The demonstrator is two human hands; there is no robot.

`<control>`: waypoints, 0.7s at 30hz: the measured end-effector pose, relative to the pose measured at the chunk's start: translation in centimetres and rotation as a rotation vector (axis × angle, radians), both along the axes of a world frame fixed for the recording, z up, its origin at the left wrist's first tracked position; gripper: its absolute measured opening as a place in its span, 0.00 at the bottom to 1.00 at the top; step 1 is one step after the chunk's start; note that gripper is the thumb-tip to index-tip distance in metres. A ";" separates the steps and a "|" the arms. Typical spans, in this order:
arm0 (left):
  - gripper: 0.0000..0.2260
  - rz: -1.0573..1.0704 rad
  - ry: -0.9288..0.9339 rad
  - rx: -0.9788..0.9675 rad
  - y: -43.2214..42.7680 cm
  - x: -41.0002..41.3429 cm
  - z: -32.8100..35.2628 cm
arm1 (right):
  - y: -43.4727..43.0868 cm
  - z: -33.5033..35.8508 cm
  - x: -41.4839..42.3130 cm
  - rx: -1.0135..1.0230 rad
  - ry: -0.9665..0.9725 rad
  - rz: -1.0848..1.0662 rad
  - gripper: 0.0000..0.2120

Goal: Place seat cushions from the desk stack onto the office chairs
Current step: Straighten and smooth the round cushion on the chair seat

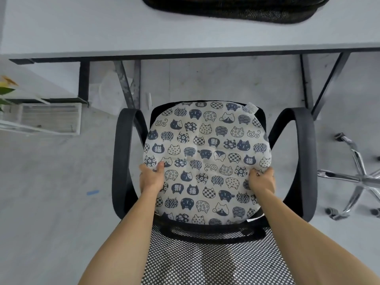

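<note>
Cat-print cushion (pixel 206 161) over the office chair (pixel 121 161) seat

Left hand (pixel 151 177) and right hand (pixel 262 178) each hold a closed grip on the cushion's side edges; it seems to rest on the seat between the armrests, with dark cushions (pixel 236 7) beyond the chair on the bench (pixel 82 27)

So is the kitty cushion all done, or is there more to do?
Nearly done with this one: the cat-print cushion lies over the office chair seat, but the left hand and right hand grip its edges. Left: letting go, then the dark stack on the desk.
</note>
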State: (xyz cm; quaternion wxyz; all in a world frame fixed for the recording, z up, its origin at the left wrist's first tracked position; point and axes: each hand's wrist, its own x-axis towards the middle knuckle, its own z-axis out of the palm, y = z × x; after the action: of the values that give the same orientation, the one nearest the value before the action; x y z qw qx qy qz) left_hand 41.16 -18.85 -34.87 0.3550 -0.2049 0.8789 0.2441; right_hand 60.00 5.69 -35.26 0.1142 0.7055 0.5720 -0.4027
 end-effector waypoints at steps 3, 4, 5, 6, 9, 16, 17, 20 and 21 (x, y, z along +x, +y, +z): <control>0.24 0.002 -0.006 -0.010 0.1 0.1 -0.2 | -0.3 -0.1 0.2 0.050 0.015 0.019 0.20; 0.24 -0.001 -0.004 -0.016 0.2 0.2 -0.2 | -0.4 -0.1 0.3 0.066 0.024 0.018 0.20; 0.24 -0.006 -0.004 -0.024 0.3 0.2 -0.2 | -0.5 0.0 0.4 0.081 0.032 0.022 0.20; 0.24 -0.007 -0.005 -0.032 0.4 0.3 -0.2 | -0.6 -0.1 0.4 0.098 0.039 0.026 0.19; 0.24 -0.007 -0.005 -0.050 0.5 0.3 -0.5 | -0.6 0.0 0.4 0.127 0.045 0.023 0.18; 0.29 -0.067 0.081 -0.101 0.2 0.3 -0.7 | 0.0 0.1 0.3 0.096 -0.005 0.094 0.24; 0.30 -0.096 0.090 -0.132 0.3 0.3 -0.7 | 0.0 0.4 0.0 0.117 -0.039 0.109 0.27; 0.29 -0.227 0.160 -0.261 0.7 0.4 -0.7 | -0.5 1.0 -0.7 0.277 -0.157 0.300 0.23; 0.29 -0.301 0.179 -0.289 0.7 0.5 -0.6 | -0.6 1.2 -0.8 0.285 -0.184 0.398 0.23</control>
State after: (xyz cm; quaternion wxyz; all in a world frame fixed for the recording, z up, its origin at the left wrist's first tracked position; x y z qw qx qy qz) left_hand 41.63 -18.12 -35.44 0.2751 -0.0978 0.9533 0.0771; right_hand 59.18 5.09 -34.05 0.1425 0.6216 0.7376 -0.2217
